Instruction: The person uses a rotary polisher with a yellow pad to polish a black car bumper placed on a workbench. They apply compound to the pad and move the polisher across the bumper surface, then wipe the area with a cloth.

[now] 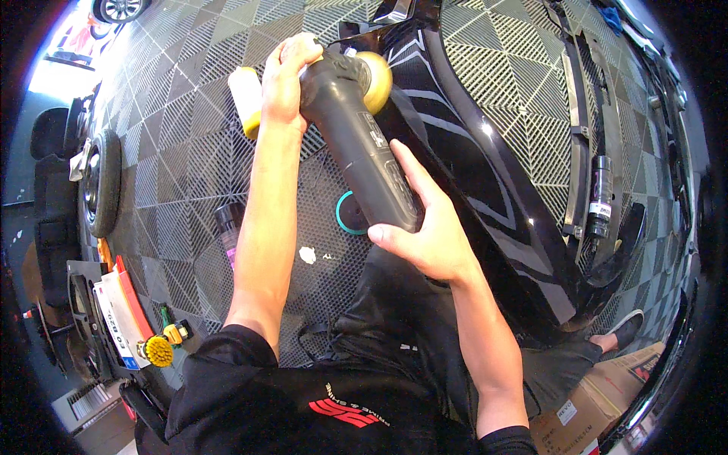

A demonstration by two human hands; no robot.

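Both my hands hold a black polisher (pixel 341 136) with a yellow foam pad (pixel 377 83) at its head. My left hand (pixel 287 83) is closed around the head end. My right hand (pixel 428 220) grips the rear of the body, thumb on one side and fingers on the other. The pad faces a glossy black car body panel (pixel 485 174); whether it touches the surface I cannot tell. Just beyond my left wrist is a white bottle (pixel 246 98) with a yellow end. Below the polisher, partly covered by it, lies a teal-rimmed dark disc (pixel 347 212).
A dark bottle (pixel 227 220) sits left of my left forearm. Further left are a wheel (pixel 102 182), a licence plate (pixel 121 322) and a yellow round brush (pixel 159 350). On the right are a black can (pixel 600 197) and a cardboard box (pixel 591 402). Patterned tiles (pixel 182 136) cover the floor.
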